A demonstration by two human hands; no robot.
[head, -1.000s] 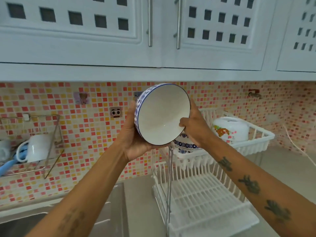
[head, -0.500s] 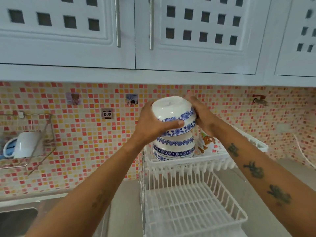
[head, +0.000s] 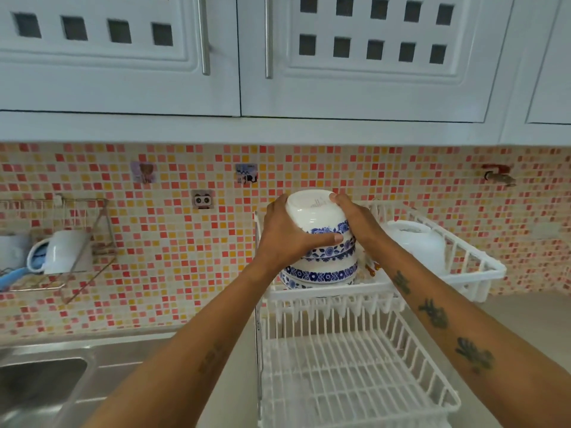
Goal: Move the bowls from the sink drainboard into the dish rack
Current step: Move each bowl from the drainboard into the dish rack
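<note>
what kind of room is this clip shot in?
Most likely a home kitchen: a steel sink set in the counter, a white two-tier dish rack with blue-patterned bowls stacked upside down on top, and wall cabinets above a mosaic tile backsplash.

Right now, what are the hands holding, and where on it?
Both hands grip the top bowl, upside down on the stack: left hand on its left side, right hand on its right side.

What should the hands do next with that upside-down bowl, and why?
Probably let go gently. The top bowl sits upside down on the stack of bowls in the dish rack, with the left hand and right hand on its sides.
</note>
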